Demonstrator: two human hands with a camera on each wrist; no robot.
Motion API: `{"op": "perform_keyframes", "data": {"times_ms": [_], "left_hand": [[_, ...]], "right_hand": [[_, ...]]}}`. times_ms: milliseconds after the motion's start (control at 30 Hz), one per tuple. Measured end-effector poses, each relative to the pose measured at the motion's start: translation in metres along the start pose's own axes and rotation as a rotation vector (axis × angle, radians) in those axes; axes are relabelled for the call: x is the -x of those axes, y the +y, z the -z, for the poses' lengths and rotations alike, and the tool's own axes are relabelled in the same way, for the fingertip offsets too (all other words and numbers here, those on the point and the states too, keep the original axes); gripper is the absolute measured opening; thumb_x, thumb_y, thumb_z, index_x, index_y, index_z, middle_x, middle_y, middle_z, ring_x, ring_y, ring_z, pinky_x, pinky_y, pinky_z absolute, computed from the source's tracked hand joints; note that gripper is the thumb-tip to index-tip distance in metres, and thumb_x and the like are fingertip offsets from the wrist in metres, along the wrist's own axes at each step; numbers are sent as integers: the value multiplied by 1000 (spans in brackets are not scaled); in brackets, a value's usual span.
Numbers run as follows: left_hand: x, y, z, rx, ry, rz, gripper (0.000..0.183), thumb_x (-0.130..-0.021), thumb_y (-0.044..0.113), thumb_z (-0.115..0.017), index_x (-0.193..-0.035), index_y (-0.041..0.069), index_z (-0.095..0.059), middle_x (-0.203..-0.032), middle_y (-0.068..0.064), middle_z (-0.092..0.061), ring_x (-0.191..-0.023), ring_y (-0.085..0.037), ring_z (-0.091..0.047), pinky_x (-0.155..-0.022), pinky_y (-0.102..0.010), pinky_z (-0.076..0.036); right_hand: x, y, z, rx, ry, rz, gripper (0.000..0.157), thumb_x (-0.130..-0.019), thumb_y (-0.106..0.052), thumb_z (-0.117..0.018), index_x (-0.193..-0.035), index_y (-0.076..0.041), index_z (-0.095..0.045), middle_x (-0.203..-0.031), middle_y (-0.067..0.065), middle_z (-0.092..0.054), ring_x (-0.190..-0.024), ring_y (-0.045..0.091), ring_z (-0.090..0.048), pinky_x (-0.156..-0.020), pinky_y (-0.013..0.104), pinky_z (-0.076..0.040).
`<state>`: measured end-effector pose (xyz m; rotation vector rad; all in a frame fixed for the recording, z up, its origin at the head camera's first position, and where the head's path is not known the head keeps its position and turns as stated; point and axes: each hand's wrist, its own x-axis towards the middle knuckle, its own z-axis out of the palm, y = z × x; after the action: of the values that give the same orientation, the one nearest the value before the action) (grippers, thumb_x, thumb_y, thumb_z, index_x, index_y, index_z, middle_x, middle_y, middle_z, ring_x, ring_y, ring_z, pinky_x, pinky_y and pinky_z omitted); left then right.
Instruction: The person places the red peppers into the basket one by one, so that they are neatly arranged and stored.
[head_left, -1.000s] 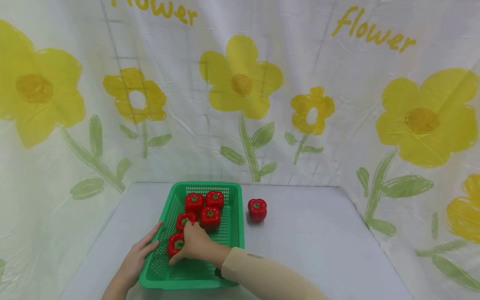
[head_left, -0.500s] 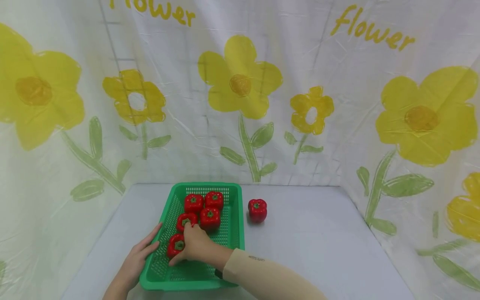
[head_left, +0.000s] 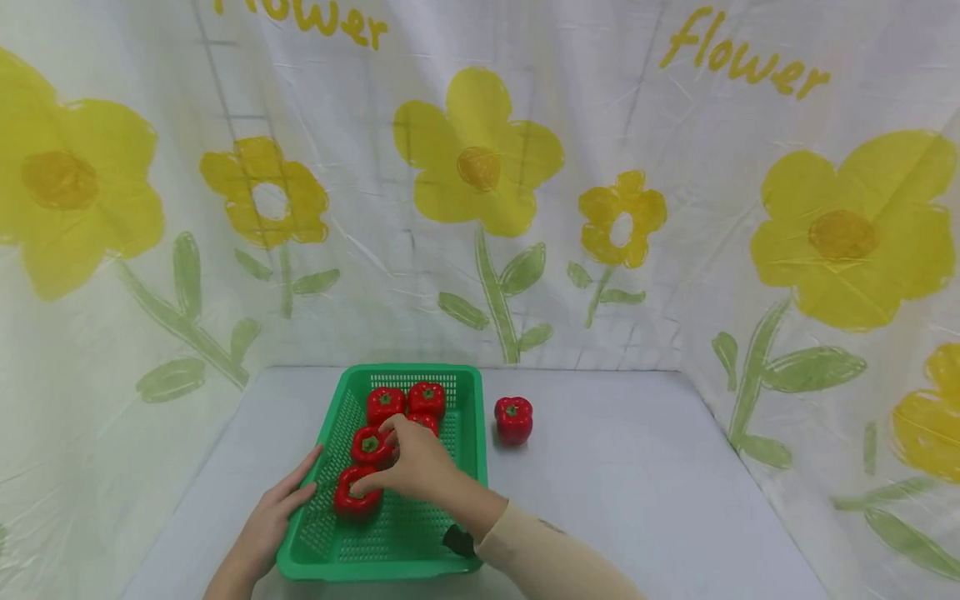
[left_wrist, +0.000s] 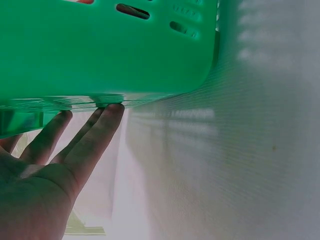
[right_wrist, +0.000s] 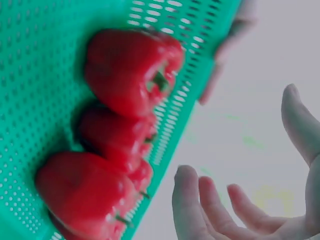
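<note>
A green plastic basket (head_left: 381, 572) holds several red bell peppers, most of them along its left side and back. My left hand (head_left: 270, 517) is at the basket's left side; in the left wrist view its straight fingers (left_wrist: 95, 142) touch the outer wall. Over the front-left bell pepper (head_left: 352, 505) hovers my right hand (head_left: 423, 462), thumb and fingers spread with nothing between them. The right wrist view shows this hand apart from the bell peppers (right_wrist: 120, 70) in the basket. From the head, my right hand partly hides one bell pepper (head_left: 425, 422) behind it.
One more red bell pepper (head_left: 514, 422) stands on the white table (head_left: 615, 483), right of the basket. A white curtain (head_left: 420, 292) printed with yellow flowers hangs behind the table and along both sides.
My right hand has let go of the front-left bell pepper and lifted up and to the right. That pepper stays in the basket. The left hand keeps its place at the basket's side.
</note>
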<state>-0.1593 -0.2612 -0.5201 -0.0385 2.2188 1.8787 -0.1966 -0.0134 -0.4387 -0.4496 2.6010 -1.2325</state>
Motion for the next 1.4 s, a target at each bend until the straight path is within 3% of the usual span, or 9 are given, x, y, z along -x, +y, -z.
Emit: {"op": "perform_keyframes", "data": {"times_ms": [300, 500, 667, 800, 933, 1067, 1200, 1400], "left_hand": [[0, 1, 1, -2, -7, 2, 58, -109, 36, -42, -162, 24, -23, -170, -8, -8, -154, -36, -10, -93, -11, -47], [0, 1, 2, -14, -5, -4, 58, -109, 37, -42, -162, 24, -23, -170, -7, -9, -154, -39, -8, -92, -8, -44], [1, 2, 1, -4, -8, -4, 59, -108, 36, -42, -162, 24, -22, -170, -7, -8, -154, -39, -7, -93, -8, -44], [1, 2, 1, 0, -10, -9, 59, -108, 35, -43, -162, 23, -23, -170, -8, -9, -154, -39, -7, -93, -7, -43], [0, 1, 1, 8, -13, -8, 59, -109, 36, -42, -162, 23, -22, -170, -7, -8, -155, -38, -7, -93, -8, -44], [-1, 1, 2, -4, -7, -12, 58, -108, 37, -43, -162, 24, -23, -170, -6, -9, -155, -38, -6, -96, -7, -39], [-2, 0, 1, -3, -8, -23, 58, -108, 37, -43, -162, 24, -24, -170, -5, -10, -155, -38, -5, -97, -7, -36], [-1, 0, 1, 12, -16, -11, 57, -109, 33, -42, -162, 23, -23, -170, -6, -9, -155, -37, -6, -95, -8, -40]], "right_hand": [[9, 20, 37, -156, 163, 37, 68, -76, -50, -87, -130, -24, -56, -125, 2, -65, -114, 24, -62, -82, 36, -59], [19, 37, 60, -174, 184, 51, 74, -79, -46, -86, -139, -20, -52, -127, 1, -64, -116, 25, -63, -83, 40, -61], [27, 56, 81, -216, 233, 90, 71, -80, -37, -87, -139, -19, -52, -126, 3, -65, -116, 27, -64, -91, 46, -59], [27, 75, 96, -267, 332, 115, 68, -82, -29, -86, -140, -18, -51, -123, 5, -68, -114, 28, -65, -96, 49, -56], [23, 93, 105, -335, 494, 126, 67, -84, -23, -85, -141, -19, -50, -126, 5, -65, -118, 30, -64, -97, 53, -56], [14, 118, 113, -329, 605, 132, 63, -86, -21, -83, -140, -20, -50, -133, 6, -61, -125, 28, -58, -102, 55, -53], [5, 152, 119, -268, 587, 86, 63, -90, -30, -78, -144, -17, -47, -144, 9, -54, -137, 31, -47, -107, 56, -48], [-1, 194, 114, -276, 430, -44, 74, -91, -37, -75, -153, -19, -39, -160, 12, -39, -150, 39, -29, -113, 63, -39]]}}
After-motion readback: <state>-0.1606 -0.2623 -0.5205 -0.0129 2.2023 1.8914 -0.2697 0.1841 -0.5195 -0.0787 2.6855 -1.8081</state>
